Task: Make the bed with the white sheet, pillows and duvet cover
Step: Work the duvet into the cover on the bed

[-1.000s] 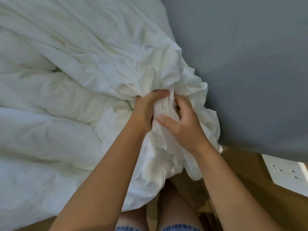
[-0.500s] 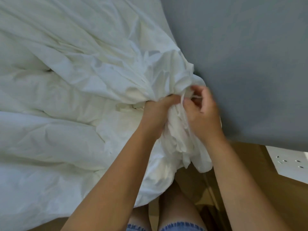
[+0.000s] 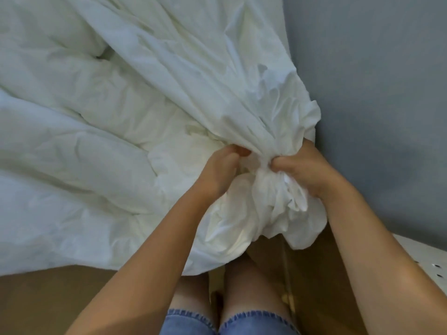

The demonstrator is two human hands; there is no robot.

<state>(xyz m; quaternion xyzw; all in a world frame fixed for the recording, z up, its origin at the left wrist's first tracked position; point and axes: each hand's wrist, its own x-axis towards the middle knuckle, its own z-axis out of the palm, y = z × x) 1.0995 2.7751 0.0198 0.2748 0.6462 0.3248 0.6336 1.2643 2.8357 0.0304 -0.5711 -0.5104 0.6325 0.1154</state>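
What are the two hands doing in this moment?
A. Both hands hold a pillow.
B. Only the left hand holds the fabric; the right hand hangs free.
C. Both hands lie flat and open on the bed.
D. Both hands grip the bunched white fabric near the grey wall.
D: the left hand and the right hand both have their fingers curled into the gathered white fabric, beside the grey wall.

Both bare forearms reach forward, converging at the hands. Left hand (image 3: 221,169), fingers curled, grips bunched white fabric (image 3: 266,189); right hand (image 3: 303,169), just beside it, clenches the same bunch, thumb tucked inward. Bare knees show below.
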